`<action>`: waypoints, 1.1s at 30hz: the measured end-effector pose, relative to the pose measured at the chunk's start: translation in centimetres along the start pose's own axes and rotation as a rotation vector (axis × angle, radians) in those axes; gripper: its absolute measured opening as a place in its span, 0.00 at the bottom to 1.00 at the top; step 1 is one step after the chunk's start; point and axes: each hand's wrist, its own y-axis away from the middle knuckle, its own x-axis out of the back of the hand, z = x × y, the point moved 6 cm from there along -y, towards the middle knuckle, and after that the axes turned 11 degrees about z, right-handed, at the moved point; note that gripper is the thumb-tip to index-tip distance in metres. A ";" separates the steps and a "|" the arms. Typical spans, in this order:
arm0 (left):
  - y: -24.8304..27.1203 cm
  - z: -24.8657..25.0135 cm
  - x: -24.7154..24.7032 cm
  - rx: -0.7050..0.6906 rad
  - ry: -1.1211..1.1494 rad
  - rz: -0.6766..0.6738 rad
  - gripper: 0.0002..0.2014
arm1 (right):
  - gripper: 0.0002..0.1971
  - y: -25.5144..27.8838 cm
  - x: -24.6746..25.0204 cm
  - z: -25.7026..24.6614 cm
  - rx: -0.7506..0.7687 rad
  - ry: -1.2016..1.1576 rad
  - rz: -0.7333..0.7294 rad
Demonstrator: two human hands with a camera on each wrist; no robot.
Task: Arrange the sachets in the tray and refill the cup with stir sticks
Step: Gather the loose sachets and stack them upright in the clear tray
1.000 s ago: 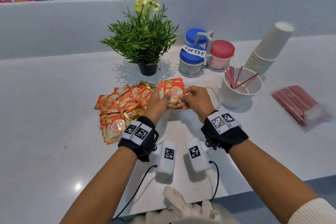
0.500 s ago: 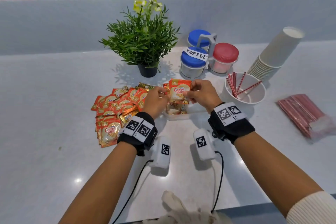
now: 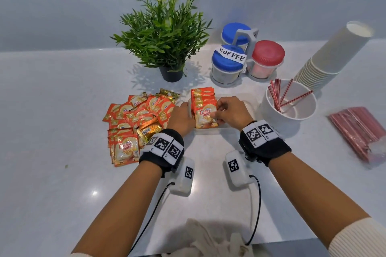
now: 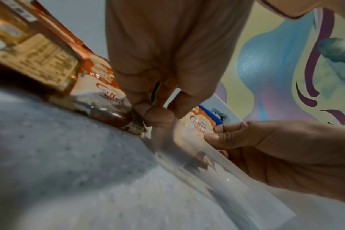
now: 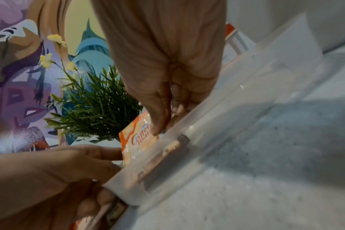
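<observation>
A clear plastic tray [image 3: 249, 104] sits mid-counter with a row of orange Coffee mate sachets standing in its left end. My right hand [image 3: 218, 110] pinches the front sachet [image 3: 205, 115] between thumb and fingers inside the tray. My left hand [image 3: 187, 109] grips the tray's left wall, fingers curled over it. The right wrist view shows the right hand [image 5: 161, 124] on the sachet [image 5: 138, 140] behind the tray wall [image 5: 207, 140]. Loose sachets [image 3: 137, 115] lie piled to the left. A white cup [image 3: 271, 111] at the right holds a few red stir sticks [image 3: 277, 94].
A bag of red stir sticks [image 3: 359, 131] lies at the far right. Behind the tray stand a potted plant [image 3: 167, 37], lidded jars [image 3: 229, 62] and a leaning stack of paper cups [image 3: 325, 58]. A white cloth [image 3: 208, 242] lies at the counter's front edge.
Half a second ago both hands held the sachet raised above the tray. It now stands low in the tray at the front of the row, and the left hand has shifted to the tray's wall.
</observation>
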 end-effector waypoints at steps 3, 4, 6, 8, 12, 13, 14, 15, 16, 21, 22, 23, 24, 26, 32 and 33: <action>0.1 0.2 0.0 -0.039 0.006 0.014 0.19 | 0.11 0.0 0.2 -0.5 0.047 -0.014 0.095; 0.1 0.2 0.0 -0.044 0.016 0.009 0.19 | 0.09 0.1 0.1 -0.6 0.056 -0.023 0.115; 0.1 0.1 -0.1 -0.045 0.019 -0.007 0.18 | 0.07 0.3 0.0 -0.8 0.061 -0.026 0.127; 0.0 -0.2 -0.4 -0.033 0.008 -0.037 0.20 | 0.05 0.6 -0.1 -0.7 0.065 0.009 0.100; 0.4 -0.4 -1.0 -0.001 -0.003 -0.104 0.33 | 0.12 1.3 -0.6 -0.2 0.044 0.095 -0.025; 0.4 -0.3 -1.0 -0.008 -0.006 -0.106 0.35 | 0.15 1.4 -0.5 -0.2 0.025 0.073 -0.022; 0.4 -0.3 -1.0 -0.013 -0.012 -0.107 0.37 | 0.19 1.4 -0.3 -0.2 -0.002 0.030 -0.002; 0.3 -0.4 -1.0 -0.018 -0.020 -0.107 0.39 | 0.23 1.4 0.0 -0.3 -0.038 -0.032 0.024; 0.2 -0.4 -1.1 -0.020 -0.026 -0.109 0.41 | 0.28 1.5 0.1 -0.4 -0.076 -0.101 0.040; 0.2 0.0 -1.0 -0.057 -0.042 -0.110 0.44 | 0.32 2.3 -1.6 -1.6 -0.107 -0.240 -0.106; 0.2 0.0 -1.0 -0.060 -0.040 -0.113 0.45 | 0.33 2.5 -2.0 -1.7 -0.094 -0.231 -0.121; 0.2 0.0 -1.0 -0.058 -0.033 -0.116 0.46 | 0.35 2.5 -2.3 -1.7 -0.079 -0.220 -0.129; 0.1 -0.1 -1.0 -0.057 -0.027 -0.119 0.47 | 0.37 2.4 -2.4 -1.8 -0.065 -0.201 -0.134; 0.0 -0.2 -1.0 -0.066 -0.015 -0.116 0.49 | 0.41 2.2 -2.2 -1.9 -0.019 -0.125 -0.110; -0.2 -0.4 -0.8 -0.085 0.062 -0.079 0.51 | 0.36 2.0 -2.7 -2.4 0.155 0.177 -0.058; -0.2 -0.3 -0.8 -0.089 0.073 -0.081 0.51 | 0.34 1.9 -2.7 -2.3 0.157 0.195 -0.047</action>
